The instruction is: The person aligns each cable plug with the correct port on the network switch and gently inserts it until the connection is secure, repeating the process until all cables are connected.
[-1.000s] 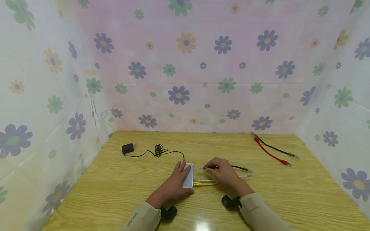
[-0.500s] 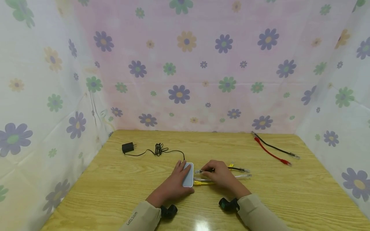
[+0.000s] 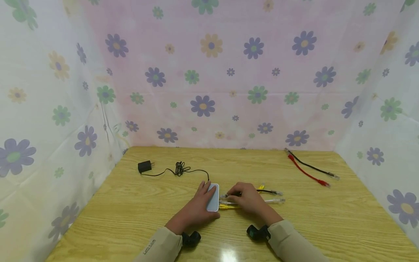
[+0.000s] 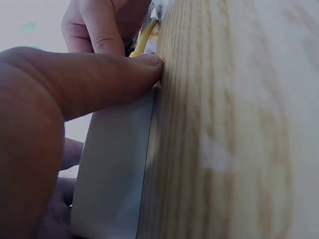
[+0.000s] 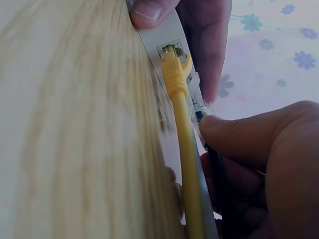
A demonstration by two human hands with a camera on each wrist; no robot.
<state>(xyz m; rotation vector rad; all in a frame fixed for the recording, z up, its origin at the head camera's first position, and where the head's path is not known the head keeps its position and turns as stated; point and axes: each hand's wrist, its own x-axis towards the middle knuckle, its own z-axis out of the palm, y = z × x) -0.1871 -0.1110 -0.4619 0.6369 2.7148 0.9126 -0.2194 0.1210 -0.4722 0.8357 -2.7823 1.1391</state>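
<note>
- A white Ethernet switch (image 3: 214, 200) is lying on the wood-grain counter (image 3: 131, 225), near the middle, under the left hand (image 3: 194, 209), which is gripping it between thumb and fingers.
- The right hand (image 3: 250, 198) is pinching a black Ethernet cable (image 3: 271, 191) near its clear plug, which is sitting close beside the switch's right side.
- A yellow Ethernet cable (image 5: 184, 139) is running from a port on that side; a white cable (image 3: 274, 201) is lying next to it.
- A thin black cord (image 3: 180, 169) is leading from the switch's far end, bundled midway, to a black power adapter (image 3: 144, 167).
- Farther right, a red cable (image 3: 306, 171) and another black cable (image 3: 312, 168) are lying together.
- Flower-printed cloth (image 3: 229, 83) is hanging behind.
</note>
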